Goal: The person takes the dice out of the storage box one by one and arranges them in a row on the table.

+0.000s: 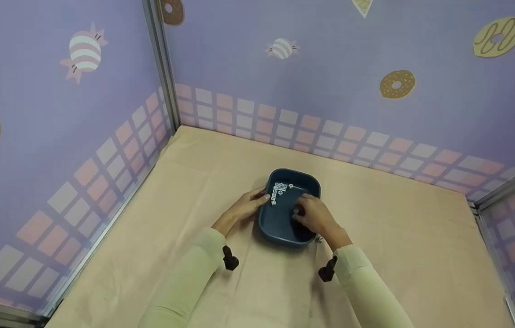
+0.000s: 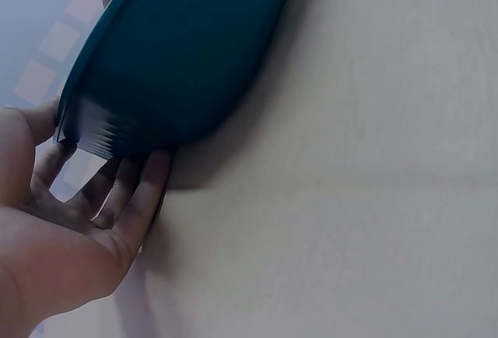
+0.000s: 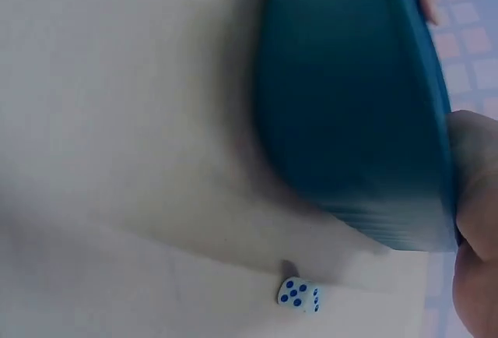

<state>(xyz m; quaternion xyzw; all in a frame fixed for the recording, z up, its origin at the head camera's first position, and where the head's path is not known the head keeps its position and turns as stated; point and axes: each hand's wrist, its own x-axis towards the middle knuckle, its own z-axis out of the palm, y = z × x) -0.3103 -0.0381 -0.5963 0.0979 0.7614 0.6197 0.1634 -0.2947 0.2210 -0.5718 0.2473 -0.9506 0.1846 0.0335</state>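
A dark blue tray (image 1: 295,173) sits on the beige table cover, with several white dice (image 1: 280,191) clustered in its far left corner. My left hand (image 1: 257,200) grips the tray's left rim: the thumb lies on the edge, and the fingers (image 2: 136,190) press its outer wall (image 2: 187,50). My right hand (image 1: 302,211) reaches into the tray with bent fingers; whether they pinch a die is hidden. One white die with blue pips (image 3: 298,293) lies on the table outside the tray's near right wall (image 3: 350,96), also seen in the head view as a small die (image 1: 317,238).
Purple patterned walls (image 1: 330,91) close in the table at the back and on both sides, with metal corner posts (image 1: 162,68). Beige cover (image 1: 399,237) stretches around the tray.
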